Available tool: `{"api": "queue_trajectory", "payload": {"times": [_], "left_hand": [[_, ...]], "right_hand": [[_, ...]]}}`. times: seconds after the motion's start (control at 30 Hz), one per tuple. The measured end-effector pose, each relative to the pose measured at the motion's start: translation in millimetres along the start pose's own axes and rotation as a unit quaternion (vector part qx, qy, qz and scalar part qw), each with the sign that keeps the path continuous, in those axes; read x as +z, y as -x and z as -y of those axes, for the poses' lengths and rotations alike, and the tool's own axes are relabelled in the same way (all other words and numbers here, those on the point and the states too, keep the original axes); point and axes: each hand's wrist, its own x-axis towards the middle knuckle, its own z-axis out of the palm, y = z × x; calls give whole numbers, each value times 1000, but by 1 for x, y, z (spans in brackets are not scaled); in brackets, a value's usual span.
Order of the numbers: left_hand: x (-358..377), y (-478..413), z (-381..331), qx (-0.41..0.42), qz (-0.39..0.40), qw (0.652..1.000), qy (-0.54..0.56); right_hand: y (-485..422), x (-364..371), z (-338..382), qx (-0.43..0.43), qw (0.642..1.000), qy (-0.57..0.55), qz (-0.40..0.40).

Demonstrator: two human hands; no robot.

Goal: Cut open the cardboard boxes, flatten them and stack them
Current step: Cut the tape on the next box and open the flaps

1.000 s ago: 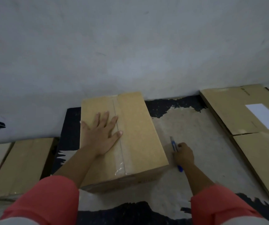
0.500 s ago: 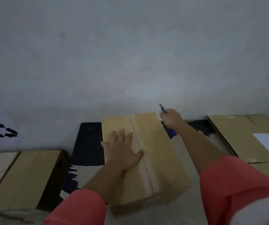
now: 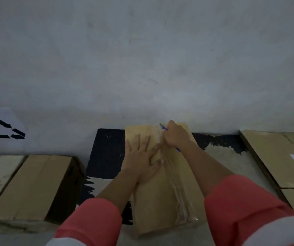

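A closed brown cardboard box [image 3: 160,196] lies lengthwise in front of me, with a strip of clear tape [image 3: 173,176] running down its top seam. My left hand [image 3: 142,160] presses flat on the left half of the top, fingers spread. My right hand [image 3: 175,134] grips a blue utility knife [image 3: 163,127] at the far end of the taped seam, blade tip on the tape near the box's back edge.
Flattened cardboard sheets [image 3: 274,157], one with a white label, lie to the right. Closed boxes [image 3: 30,185] stand at the left. A grey wall [image 3: 142,59] rises just behind the box, with a recycling symbol [image 3: 5,129] at left. The floor mat [image 3: 105,153] is black and worn.
My right hand lifted the knife from the floor at the box's right, swung past the back right corner and now sets it on the far end of the seam. My view shifted closer.
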Motion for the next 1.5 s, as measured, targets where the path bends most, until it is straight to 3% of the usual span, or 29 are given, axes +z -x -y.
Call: {"api": "queue_trajectory", "payload": {"times": [0.53,0.9,1.5], "left_hand": [[5,-5,1,-1,3,999,35],[6,-6,2,-11,-14,999,49],[1,-4,-1,-17,-1,1000,16]], "right_hand": [[3,4,13,25,996,83,-34],[12,3,12,23,995,97,-4],[160,9,-21,67,996,53,39]]}}
